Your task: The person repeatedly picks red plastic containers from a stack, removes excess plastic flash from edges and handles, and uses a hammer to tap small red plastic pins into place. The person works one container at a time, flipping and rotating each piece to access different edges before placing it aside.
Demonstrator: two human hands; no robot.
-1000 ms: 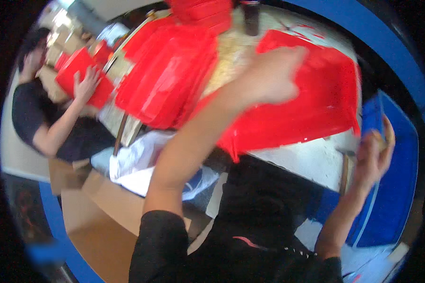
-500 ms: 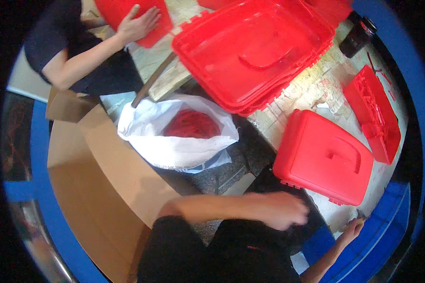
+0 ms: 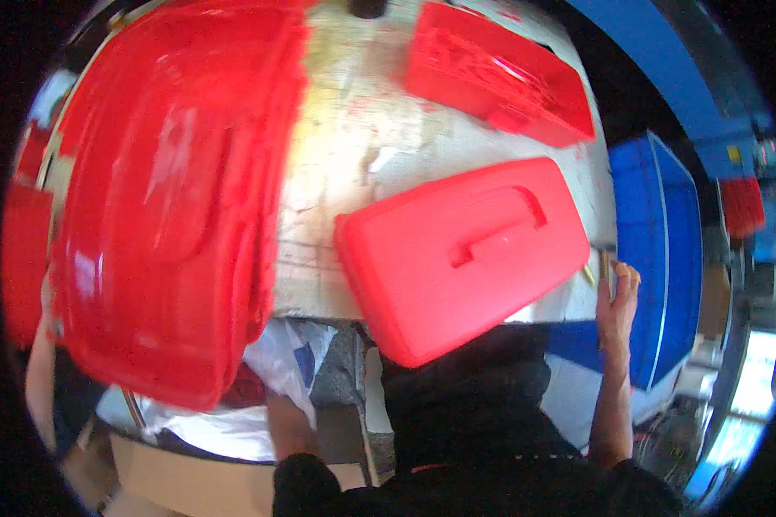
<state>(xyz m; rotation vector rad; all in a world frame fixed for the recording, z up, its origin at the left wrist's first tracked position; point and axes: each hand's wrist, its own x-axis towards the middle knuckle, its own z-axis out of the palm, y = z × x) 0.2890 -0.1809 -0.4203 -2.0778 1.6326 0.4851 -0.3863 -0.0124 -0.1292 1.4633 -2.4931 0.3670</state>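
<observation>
Head view: right hand [image 3: 616,297] curls its fingers around a slim yellowish tool [image 3: 606,263] at the bench's [image 3: 336,172] right edge, beside the red plastic handled lid [image 3: 461,254]. Left hand hidden below the near edge; its grip cannot be told.

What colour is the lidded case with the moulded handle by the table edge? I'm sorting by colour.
Plain bright red, handle included; the case shows clearly in the head view.

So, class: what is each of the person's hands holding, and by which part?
The right hand grips a thin stick-like tool by its lower end. The left hand is hidden below the table edge, so cannot be told.
</observation>
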